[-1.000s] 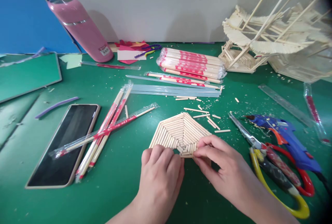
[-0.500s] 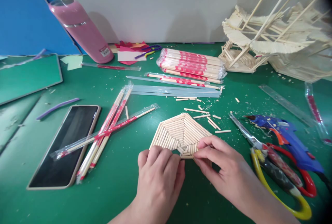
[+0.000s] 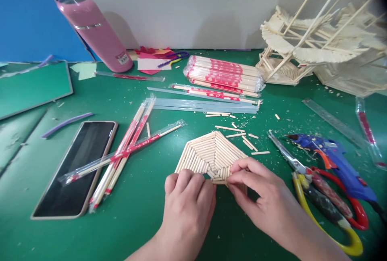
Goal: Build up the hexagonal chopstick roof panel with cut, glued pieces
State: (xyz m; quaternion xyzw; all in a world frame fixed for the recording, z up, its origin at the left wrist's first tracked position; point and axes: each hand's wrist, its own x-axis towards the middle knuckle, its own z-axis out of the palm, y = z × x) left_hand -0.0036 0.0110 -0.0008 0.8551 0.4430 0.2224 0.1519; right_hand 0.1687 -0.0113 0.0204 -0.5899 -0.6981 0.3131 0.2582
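A many-sided panel of short wooden sticks (image 3: 202, 148), laid in rings around a small middle gap, lies at the front of the table. My left hand (image 3: 189, 204) is closed over its near left edge, knuckles up, with the fingertips hidden. At the near right edge, my right hand (image 3: 260, 188) pinches the panel between thumb and fingers. Several loose cut stick pieces (image 3: 236, 135) lie just beyond the panel. To the right are large scissors (image 3: 294, 162) with red and yellow handles, beside a blue glue gun (image 3: 335, 156).
A phone (image 3: 75, 164) lies at left, partly under wrapped chopsticks (image 3: 125, 152). Behind are clear glue sticks (image 3: 205, 105), a bundle of wrapped chopsticks (image 3: 223, 75) and a leaning pink bottle (image 3: 96, 35). A wooden stick model (image 3: 302, 47) stands at back right.
My left hand has shifted very slightly right along the panel's near edge, its thumb now less visible. My right hand keeps its pinch, and the panel is nearly still.
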